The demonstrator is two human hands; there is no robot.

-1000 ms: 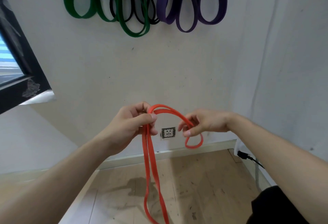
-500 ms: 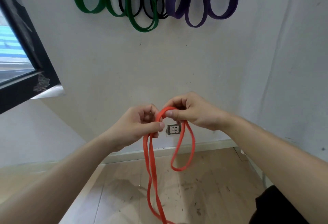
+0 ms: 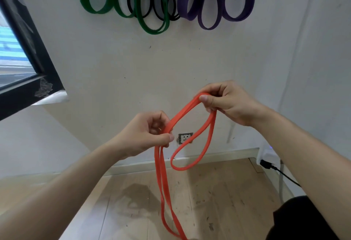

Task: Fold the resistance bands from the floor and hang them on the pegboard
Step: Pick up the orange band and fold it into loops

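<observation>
An orange resistance band (image 3: 183, 111) stretches between both hands in front of the wall. My left hand (image 3: 146, 135) pinches it at chest height, and two long strands hang from there down to the floor. My right hand (image 3: 224, 102), higher and to the right, grips a fold of the band, from which a smaller loop (image 3: 191, 156) droops. Green bands (image 3: 152, 17), thin black bands (image 3: 171, 9) and purple bands (image 3: 212, 11) hang on the wall above; their hooks are out of view.
A black-framed window (image 3: 28, 68) is at the left. A wall socket (image 3: 185, 138) sits low on the wall behind the band. A black plug and cable (image 3: 273, 169) lie at the right, over a scuffed wooden floor (image 3: 218, 201).
My right hand has lifted up and to the right with its fold, pulling the band taut away from my left hand. The view has tilted up a little.
</observation>
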